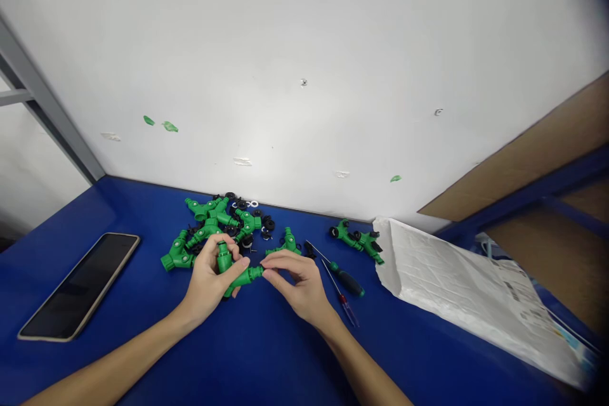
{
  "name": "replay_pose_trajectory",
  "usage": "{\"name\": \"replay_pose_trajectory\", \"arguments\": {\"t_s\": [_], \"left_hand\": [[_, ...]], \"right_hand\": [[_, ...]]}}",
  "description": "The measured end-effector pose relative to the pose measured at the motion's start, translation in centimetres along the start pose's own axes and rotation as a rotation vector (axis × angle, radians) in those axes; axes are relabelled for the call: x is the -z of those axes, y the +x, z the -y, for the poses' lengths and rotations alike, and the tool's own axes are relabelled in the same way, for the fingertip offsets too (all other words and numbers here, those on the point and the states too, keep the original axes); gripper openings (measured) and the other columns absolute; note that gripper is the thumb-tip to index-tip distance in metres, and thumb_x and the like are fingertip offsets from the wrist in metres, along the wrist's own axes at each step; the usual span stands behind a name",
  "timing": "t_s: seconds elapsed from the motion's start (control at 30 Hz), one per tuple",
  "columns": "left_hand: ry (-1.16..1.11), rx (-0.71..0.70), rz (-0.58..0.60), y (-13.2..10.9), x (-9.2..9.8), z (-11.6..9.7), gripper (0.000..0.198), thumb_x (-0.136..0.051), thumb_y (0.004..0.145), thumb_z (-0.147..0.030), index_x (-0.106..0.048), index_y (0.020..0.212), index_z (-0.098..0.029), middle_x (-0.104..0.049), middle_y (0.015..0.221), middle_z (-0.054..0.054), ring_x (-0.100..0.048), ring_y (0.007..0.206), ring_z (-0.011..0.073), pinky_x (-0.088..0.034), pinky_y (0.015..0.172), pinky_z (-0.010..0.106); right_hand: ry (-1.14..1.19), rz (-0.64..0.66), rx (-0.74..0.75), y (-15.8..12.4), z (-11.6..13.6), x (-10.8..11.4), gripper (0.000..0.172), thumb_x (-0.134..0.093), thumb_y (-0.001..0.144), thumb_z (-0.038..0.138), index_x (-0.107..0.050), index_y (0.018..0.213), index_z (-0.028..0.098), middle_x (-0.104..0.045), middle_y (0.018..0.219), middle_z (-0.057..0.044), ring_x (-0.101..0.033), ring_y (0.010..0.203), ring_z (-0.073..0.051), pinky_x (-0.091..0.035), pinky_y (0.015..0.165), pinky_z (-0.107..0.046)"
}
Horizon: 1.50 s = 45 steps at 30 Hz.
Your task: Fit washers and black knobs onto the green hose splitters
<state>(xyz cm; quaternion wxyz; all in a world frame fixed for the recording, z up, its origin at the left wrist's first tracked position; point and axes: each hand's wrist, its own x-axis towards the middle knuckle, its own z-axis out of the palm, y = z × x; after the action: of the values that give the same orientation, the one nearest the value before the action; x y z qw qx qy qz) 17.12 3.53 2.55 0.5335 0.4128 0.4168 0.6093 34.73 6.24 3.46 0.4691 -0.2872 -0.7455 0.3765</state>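
While your hands meet low over the blue table [266, 355], your left hand [207, 282] is closed round a green fitting [223, 261], thumb laid across it and fingers curled beneath. The fitting sits between your hands, raised slightly off the table. Its thick capped end points up and away inside the left palm, and a thinner branch sticks out to the right, so its long axis runs roughly left to right, dipping a little toward you. Your right hand [297, 279] comes in from the right, thumb and forefinger pinched on the very tip of that branch; whether a small part lies between them is too small to tell. The left hand carries the body, and the right touches only the end. Just beyond your knuckles lies a pile [209, 228] of like fittings with black rings. A phone [78, 285] lies well to the left, two screwdrivers [343, 279] just right of your right hand, and a white bag [476, 292] farther right.
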Motion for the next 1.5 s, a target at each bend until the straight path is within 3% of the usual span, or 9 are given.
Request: {"name": "replay_pose_trajectory", "arguments": {"t_s": [0.3, 0.5, 0.67, 0.83, 1.0, 1.17, 1.33, 1.5], "left_hand": [[-0.025, 0.073, -0.077, -0.2, -0.2, -0.3, 0.034, -0.075, 0.074, -0.031, -0.047, 0.091, -0.023, -0.049, 0.074, -0.009, -0.046, 0.038, 0.0039, -0.043, 0.029, 0.02], [-0.085, 0.122, -0.161, -0.4, -0.6, -0.4, 0.038, -0.079, 0.068, -0.031, -0.048, 0.088, -0.023, -0.048, 0.071, -0.01, -0.045, 0.041, 0.0042, -0.042, 0.029, 0.019], [-0.153, 0.141, -0.216, -0.6, -1.0, -0.6, 0.039, -0.081, 0.066, -0.03, -0.048, 0.087, -0.023, -0.048, 0.071, -0.01, -0.045, 0.042, 0.0042, -0.042, 0.029, 0.018], [-0.171, 0.145, -0.209, -0.6, -1.0, -0.7, 0.039, -0.081, 0.066, -0.029, -0.048, 0.086, -0.023, -0.048, 0.07, -0.01, -0.045, 0.042, 0.0044, -0.042, 0.029, 0.018], [-0.162, 0.148, -0.2, -0.6, -0.9, -0.6, 0.039, -0.081, 0.066, -0.03, -0.049, 0.086, -0.023, -0.048, 0.071, -0.01, -0.045, 0.041, 0.0037, -0.042, 0.029, 0.018], [-0.145, 0.138, -0.192, -0.7, -0.9, -0.4, 0.038, -0.08, 0.067, -0.03, -0.048, 0.087, -0.023, -0.048, 0.071, -0.01, -0.045, 0.04, 0.0037, -0.042, 0.029, 0.018], [-0.122, 0.114, -0.193, -0.7, -0.9, -0.4, 0.038, -0.08, 0.067, -0.03, -0.049, 0.087, -0.023, -0.048, 0.071, -0.01, -0.044, 0.039, 0.0034, -0.042, 0.028, 0.018], [-0.113, 0.112, -0.177, -0.8, -0.8, -0.5, 0.037, -0.079, 0.068, -0.03, -0.048, 0.087, -0.023, -0.048, 0.071, -0.01, -0.045, 0.039, 0.0037, -0.042, 0.028, 0.018]], "right_hand": [[-0.133, -0.012, 0.176, -0.3, -0.3, -0.7, 0.023, -0.063, 0.087, 0.014, -0.074, 0.103, 0.027, -0.069, 0.093, -0.006, -0.066, 0.08, -0.017, -0.054, 0.069, -0.03], [-0.286, -0.132, 0.257, -1.3, -0.9, -1.9, 0.034, -0.056, 0.089, 0.008, -0.07, 0.111, 0.03, -0.069, 0.091, -0.007, -0.065, 0.074, -0.016, -0.054, 0.059, -0.027], [-0.374, -0.225, 0.334, -2.0, -1.4, -3.1, 0.041, -0.058, 0.086, 0.002, -0.068, 0.117, 0.026, -0.069, 0.083, -0.007, -0.065, 0.071, -0.017, -0.054, 0.059, -0.028], [-0.111, -0.272, 0.147, -1.4, -0.8, -3.4, 0.024, -0.065, 0.083, 0.01, -0.075, 0.098, 0.026, -0.069, 0.079, -0.004, -0.064, 0.065, -0.016, -0.054, 0.058, -0.029], [0.073, -0.285, -0.022, -1.4, -0.5, -3.3, 0.014, -0.072, 0.079, 0.019, -0.077, 0.089, 0.026, -0.064, 0.091, -0.006, -0.063, 0.083, -0.019, -0.054, 0.068, -0.032], [0.336, -0.284, -0.209, -1.6, -0.9, -3.6, 0.006, -0.074, 0.077, 0.022, -0.076, 0.082, 0.024, -0.069, 0.092, -0.007, -0.065, 0.084, -0.019, -0.056, 0.066, -0.03], [0.588, -0.348, -0.402, -1.7, -0.9, -4.3, 0.017, -0.085, 0.064, 0.026, -0.073, 0.075, 0.021, -0.072, 0.088, -0.005, -0.066, 0.077, -0.019, -0.057, 0.066, -0.032], [0.633, -0.316, -0.446, -1.8, -1.0, -4.4, 0.029, -0.085, 0.064, 0.027, -0.075, 0.091, 0.024, -0.073, 0.085, -0.003, -0.064, 0.07, -0.017, -0.056, 0.062, -0.03]]}}
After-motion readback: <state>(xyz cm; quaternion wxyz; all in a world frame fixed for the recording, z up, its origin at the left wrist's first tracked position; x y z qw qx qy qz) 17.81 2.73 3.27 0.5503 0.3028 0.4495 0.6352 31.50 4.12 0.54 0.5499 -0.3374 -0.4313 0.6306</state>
